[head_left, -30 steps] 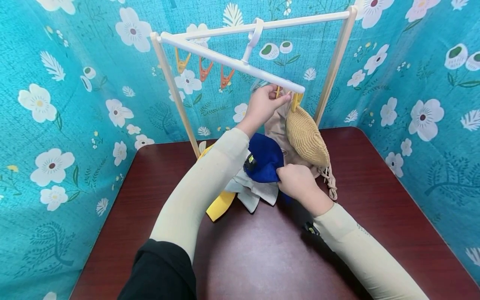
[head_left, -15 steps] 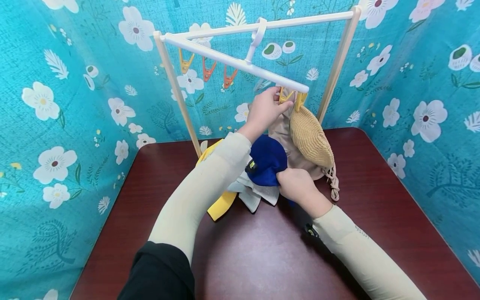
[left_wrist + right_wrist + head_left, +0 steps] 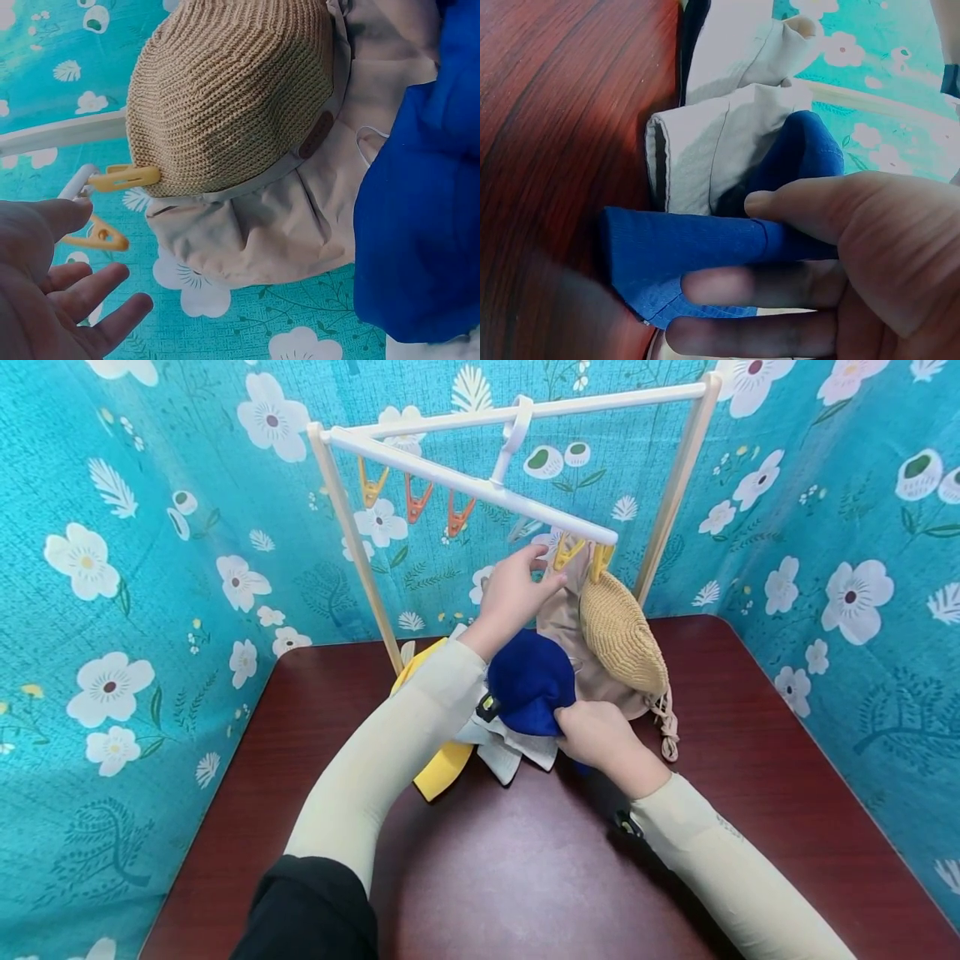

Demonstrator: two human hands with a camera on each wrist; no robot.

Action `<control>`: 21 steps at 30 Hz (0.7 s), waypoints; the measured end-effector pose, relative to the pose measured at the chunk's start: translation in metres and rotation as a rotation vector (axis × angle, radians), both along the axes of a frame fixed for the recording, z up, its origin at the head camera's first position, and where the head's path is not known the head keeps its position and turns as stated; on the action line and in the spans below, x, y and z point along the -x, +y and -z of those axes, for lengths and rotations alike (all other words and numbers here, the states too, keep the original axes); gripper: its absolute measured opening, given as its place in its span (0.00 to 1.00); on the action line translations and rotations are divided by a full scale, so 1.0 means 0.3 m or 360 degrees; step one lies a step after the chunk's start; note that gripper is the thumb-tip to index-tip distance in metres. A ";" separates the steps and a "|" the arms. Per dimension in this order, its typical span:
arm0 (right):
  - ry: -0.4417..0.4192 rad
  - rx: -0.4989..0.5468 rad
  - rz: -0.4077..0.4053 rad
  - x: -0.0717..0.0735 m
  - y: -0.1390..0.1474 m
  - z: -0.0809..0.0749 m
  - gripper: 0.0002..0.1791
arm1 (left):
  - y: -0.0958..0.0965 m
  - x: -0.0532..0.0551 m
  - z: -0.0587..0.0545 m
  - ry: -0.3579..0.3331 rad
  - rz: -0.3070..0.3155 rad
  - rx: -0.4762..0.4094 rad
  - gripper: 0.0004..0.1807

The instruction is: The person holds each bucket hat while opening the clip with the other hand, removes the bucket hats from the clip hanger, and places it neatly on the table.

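My right hand (image 3: 600,739) pinches the edge of a blue hat (image 3: 528,681), held over the pale cloth pile. In the right wrist view, the thumb presses the blue fabric (image 3: 682,244) with the fingers on its other side. My left hand (image 3: 513,597) is raised beside a yellow clip (image 3: 567,553), its fingers spread and holding nothing. That clip hangs from the white hanger (image 3: 480,489). A second yellow clip (image 3: 124,177) grips a sun hat (image 3: 225,105) with a woven tan crown and beige cloth brim, which hangs from the hanger's right end.
Pale grey cloth items (image 3: 498,756) and a yellow one (image 3: 442,772) lie on the dark red table (image 3: 480,877). A wood-and-white rack (image 3: 678,485) bears the hanger. Orange clips (image 3: 417,500) hang on its left half. Flowered cloth (image 3: 847,610) surrounds the table.
My left hand has let go of the yellow clip and drawn slightly left and down, its fingers opening. My right hand still pinches the blue hat, almost unmoved.
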State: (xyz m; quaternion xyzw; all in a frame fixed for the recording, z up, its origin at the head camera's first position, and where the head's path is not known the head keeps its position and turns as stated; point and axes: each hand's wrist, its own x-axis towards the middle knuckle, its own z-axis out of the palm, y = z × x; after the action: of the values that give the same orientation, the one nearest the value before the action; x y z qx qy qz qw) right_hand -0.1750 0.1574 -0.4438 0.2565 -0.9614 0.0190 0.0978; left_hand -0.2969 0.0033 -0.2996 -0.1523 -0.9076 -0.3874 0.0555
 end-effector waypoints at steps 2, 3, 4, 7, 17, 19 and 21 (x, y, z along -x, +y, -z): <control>0.0029 0.0003 -0.0010 -0.003 0.001 0.002 0.14 | -0.015 -0.007 0.007 0.0018 0.0003 -0.0030 0.34; 0.0057 0.0000 -0.0015 -0.005 0.002 0.003 0.14 | -0.021 -0.012 0.010 0.0022 0.0006 -0.0052 0.34; 0.0091 -0.0004 -0.0022 -0.008 0.002 0.005 0.14 | -0.027 -0.017 0.012 0.0021 0.0010 -0.0072 0.34; 0.0227 -0.0038 -0.0038 -0.014 0.004 0.014 0.12 | -0.043 -0.033 0.016 0.0005 0.0016 -0.0111 0.34; 0.0398 -0.0107 -0.0057 -0.021 0.013 0.050 0.12 | -0.107 -0.102 0.028 0.0073 0.0036 -0.0146 0.32; 0.0408 -0.0096 -0.0088 -0.020 0.021 0.052 0.14 | -0.124 -0.119 0.032 0.0077 0.0051 -0.0165 0.31; 0.0397 -0.0089 -0.0119 -0.020 0.031 0.050 0.16 | -0.141 -0.136 0.037 0.0084 0.0066 -0.0199 0.31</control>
State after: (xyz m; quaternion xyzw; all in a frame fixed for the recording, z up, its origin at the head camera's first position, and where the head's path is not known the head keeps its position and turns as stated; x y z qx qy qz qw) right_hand -0.1690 0.1666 -0.4589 0.2953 -0.9317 -0.0360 0.2085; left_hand -0.2561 -0.0389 -0.3107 -0.1774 -0.8765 -0.4402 0.0807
